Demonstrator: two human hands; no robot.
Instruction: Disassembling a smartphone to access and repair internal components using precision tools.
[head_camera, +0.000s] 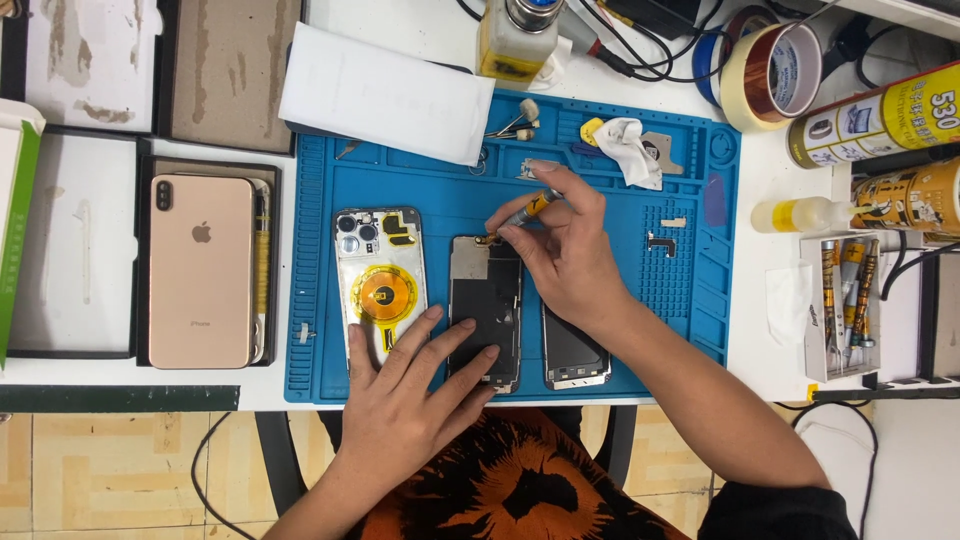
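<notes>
**On the blue mat: opened phone, two hands on it**

Over the blue repair mat (690, 300) sits an opened phone (485, 310), lying flat roughly mid-mat, with its back housing (380, 275) (camera cluster and round yellow coil showing) just to its left and the screen panel (575, 355) just to its right.

Left hand (410, 385) is flat on the mat, fingers spread apart, fingertips resting on the lower part of the opened phone and the bottom edge of the back housing.

Right hand (565, 245) has thumb and fingers pinched together around a small screwdriver (525, 212), tip down at the top edge of the opened phone.

Elsewhere: a gold phone (200, 270) lies face down in a tray off to the left, tape rolls (770, 60) sit top right, and a white cloth (630, 145) lies near the top of the mat.
</notes>
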